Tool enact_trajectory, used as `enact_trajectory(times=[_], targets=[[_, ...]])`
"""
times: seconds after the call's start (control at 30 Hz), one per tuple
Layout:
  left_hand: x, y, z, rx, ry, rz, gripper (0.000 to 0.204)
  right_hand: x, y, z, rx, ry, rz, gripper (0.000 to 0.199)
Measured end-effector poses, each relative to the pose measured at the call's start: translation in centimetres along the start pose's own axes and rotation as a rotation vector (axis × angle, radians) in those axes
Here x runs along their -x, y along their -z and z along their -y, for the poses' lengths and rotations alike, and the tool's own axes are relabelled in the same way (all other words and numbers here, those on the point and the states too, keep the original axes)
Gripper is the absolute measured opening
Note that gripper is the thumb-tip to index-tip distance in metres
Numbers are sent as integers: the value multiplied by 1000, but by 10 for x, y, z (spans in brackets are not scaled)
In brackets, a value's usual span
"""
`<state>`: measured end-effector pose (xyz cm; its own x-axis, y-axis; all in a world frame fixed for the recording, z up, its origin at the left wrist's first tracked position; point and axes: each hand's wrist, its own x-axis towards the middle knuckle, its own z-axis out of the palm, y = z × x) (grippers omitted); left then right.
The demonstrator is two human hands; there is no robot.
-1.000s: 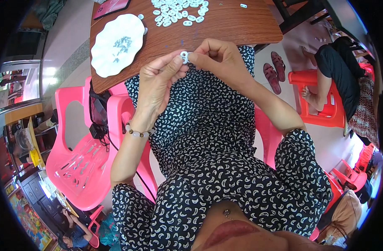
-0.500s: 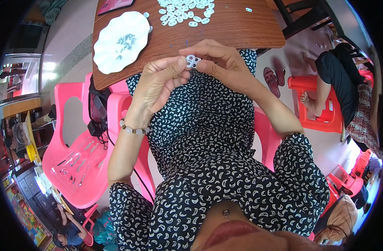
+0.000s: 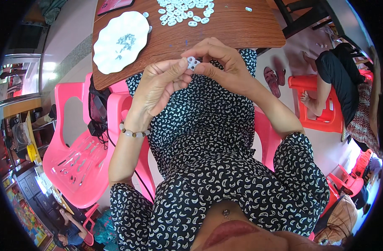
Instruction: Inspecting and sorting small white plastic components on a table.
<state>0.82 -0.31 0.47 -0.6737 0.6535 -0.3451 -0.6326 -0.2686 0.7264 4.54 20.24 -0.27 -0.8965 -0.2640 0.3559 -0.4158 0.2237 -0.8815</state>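
A small white plastic piece with several round holes (image 3: 193, 63) is pinched between my two hands, just past the table's near edge. My left hand (image 3: 165, 83) is closed, its thumb and forefinger on the left side of the piece. From the right, my right hand (image 3: 225, 66) grips the same piece between thumb and curled fingers. Fingertips cover part of it. Beyond my hands, many white oval pieces with paired holes (image 3: 179, 10) lie spread on the brown wooden table (image 3: 237, 31). To the left, a white wavy-rimmed plate (image 3: 106, 52) bears a heap of tiny grey slivers (image 3: 125, 43).
One white oval piece (image 3: 248, 9) lies apart at the table's right. A pink flat object (image 3: 112, 6) sits at the far left corner. Pink plastic chairs (image 3: 59, 125) stand at my left. On the right, another person's leg (image 3: 323, 94) rests by a red stool (image 3: 300, 83).
The held piece has turned slightly, so more of its holes face up. My fingers have shifted a little around it; both hands stay in nearly the same place.
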Motion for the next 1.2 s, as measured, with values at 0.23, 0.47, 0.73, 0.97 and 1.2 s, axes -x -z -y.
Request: enact_trajectory(times=[0.23, 0.47, 0.73, 0.97, 1.2], targets=[[1, -7, -1, -26, 16, -43, 21, -1, -5, -1, -24, 9, -13, 35], [5, -8, -1, -21, -5, -48, 19, 1, -11, -2, -129, 25, 32, 35], [8, -13, -2, -13, 17, -45, 19, 2, -13, -2, -241, 18, 3, 32], [9, -15, -2, 40, 29, -62, 21, 3, -13, 0, -263, -10, 17, 29], [9, -17, 0, 73, 34, -61, 19, 5, -14, 0, -215, 23, -28, 26]])
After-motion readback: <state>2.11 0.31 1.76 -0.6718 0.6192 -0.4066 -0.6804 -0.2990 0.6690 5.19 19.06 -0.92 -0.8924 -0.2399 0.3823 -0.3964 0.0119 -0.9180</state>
